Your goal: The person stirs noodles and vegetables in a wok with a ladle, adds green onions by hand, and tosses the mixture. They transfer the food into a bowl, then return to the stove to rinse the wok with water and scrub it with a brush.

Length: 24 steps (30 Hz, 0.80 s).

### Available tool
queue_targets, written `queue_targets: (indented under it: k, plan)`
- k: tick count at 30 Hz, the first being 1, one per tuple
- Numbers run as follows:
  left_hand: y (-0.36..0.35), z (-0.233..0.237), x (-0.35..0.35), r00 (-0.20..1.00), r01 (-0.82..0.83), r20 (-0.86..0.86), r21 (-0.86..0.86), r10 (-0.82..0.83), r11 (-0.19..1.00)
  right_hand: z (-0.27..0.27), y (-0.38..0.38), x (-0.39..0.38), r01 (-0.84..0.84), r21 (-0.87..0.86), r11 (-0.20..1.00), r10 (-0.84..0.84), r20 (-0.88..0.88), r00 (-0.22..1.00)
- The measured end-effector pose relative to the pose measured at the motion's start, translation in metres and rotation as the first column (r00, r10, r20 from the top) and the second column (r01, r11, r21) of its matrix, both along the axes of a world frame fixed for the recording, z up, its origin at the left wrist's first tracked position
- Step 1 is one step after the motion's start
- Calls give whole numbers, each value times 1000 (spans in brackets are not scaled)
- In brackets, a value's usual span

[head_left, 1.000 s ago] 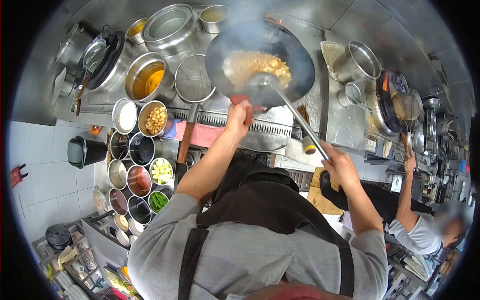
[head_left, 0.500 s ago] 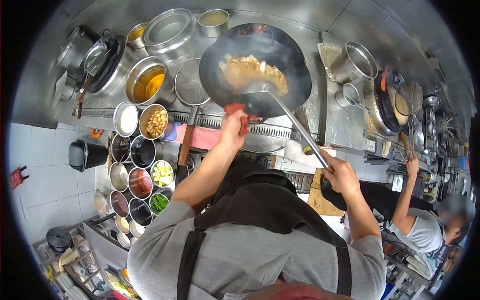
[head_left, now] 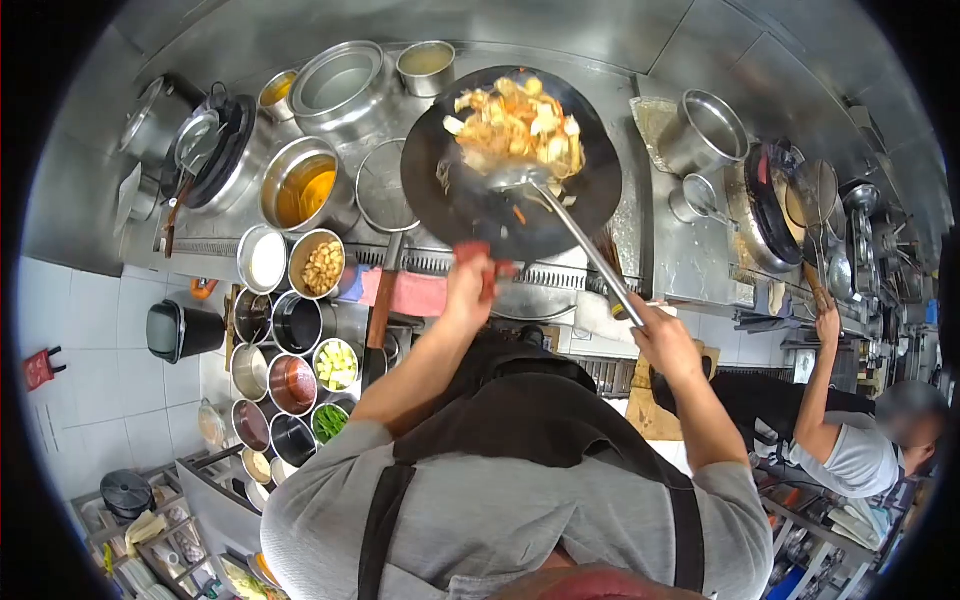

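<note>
My left hand [head_left: 468,292] is closed around a red cloth [head_left: 474,252] at the near rim of a black wok [head_left: 425,150]; the cloth and fingers hide the grip on the handle. The wok is tilted, and a mass of mixed food [head_left: 530,125] with pale chunks and orange strips is heaped at its far side, partly in the air. In my right hand [head_left: 664,342] is the long metal handle of a ladle [head_left: 590,248]. Its bowl is inside the wok, just below the food.
Left of the wok lie a strainer [head_left: 383,190] and a pot of orange liquid [head_left: 300,195]. Several containers, one with browned cubes [head_left: 322,268], stand at the left. On the right are a steel pot [head_left: 705,130] and a co-worker [head_left: 850,440] holding a wooden-handled utensil.
The food has moved from the wok's middle toward its far side, heaped and tossed upward. The wok has tipped, and much of the steam has thinned. Both hands keep their hold.
</note>
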State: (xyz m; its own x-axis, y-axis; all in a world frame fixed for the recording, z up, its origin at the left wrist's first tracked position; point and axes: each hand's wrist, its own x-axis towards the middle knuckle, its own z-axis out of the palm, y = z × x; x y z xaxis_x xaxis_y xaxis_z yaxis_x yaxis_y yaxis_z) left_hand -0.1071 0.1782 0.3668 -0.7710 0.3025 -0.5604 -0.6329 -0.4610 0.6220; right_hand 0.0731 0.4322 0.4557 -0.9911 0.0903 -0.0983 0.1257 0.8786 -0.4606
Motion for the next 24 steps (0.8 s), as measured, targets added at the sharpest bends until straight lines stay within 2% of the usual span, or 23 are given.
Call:
queue_targets:
  k: [1, 3, 6, 7, 10, 14, 17, 20, 22, 24]
  plan:
    - [10, 0, -18, 997, -71, 27, 31, 71, 997, 11, 2, 7, 3, 12, 1000, -3, 66, 998]
    - [20, -4, -39, 1000, -27, 6, 12, 27, 1000, 25, 5, 14, 2, 67, 998, -13, 161, 987]
    - [30, -1, -42, 1000, -22, -14, 8, 22, 1000, 13, 12, 6, -22, 92, 996, 17, 54, 998]
    - [30, -2, -41, 1000, -19, -12, 0, 19, 1000, 9, 12, 3, 16, 94, 995, -28, 120, 992]
    - [33, -11, -49, 999, -7, -39, -9, 7, 1000, 1, 13, -5, 60, 74, 995, -68, 110, 992]
    - [44, -30, -72, 996, -58, -62, 40, 61, 998, 12, 24, -4, 64, 103, 993, -73, 78, 994]
    - [48, -41, -91, 999, -7, -41, 26, 8, 1000, 19, 25, -7, 58, 119, 991, -65, 56, 996]
    - [45, -51, -69, 992, -75, -97, 42, 79, 996, 45, 18, -4, 83, 87, 993, -96, 155, 983]
    - [15, -1, -16, 994, 13, -111, 16, -11, 1000, 69, 20, 5, 75, 76, 994, -89, 197, 976]
    - [-2, 36, 8, 996, 79, -45, -43, -80, 996, 76, 22, 2, 59, 54, 997, -71, 262, 962]
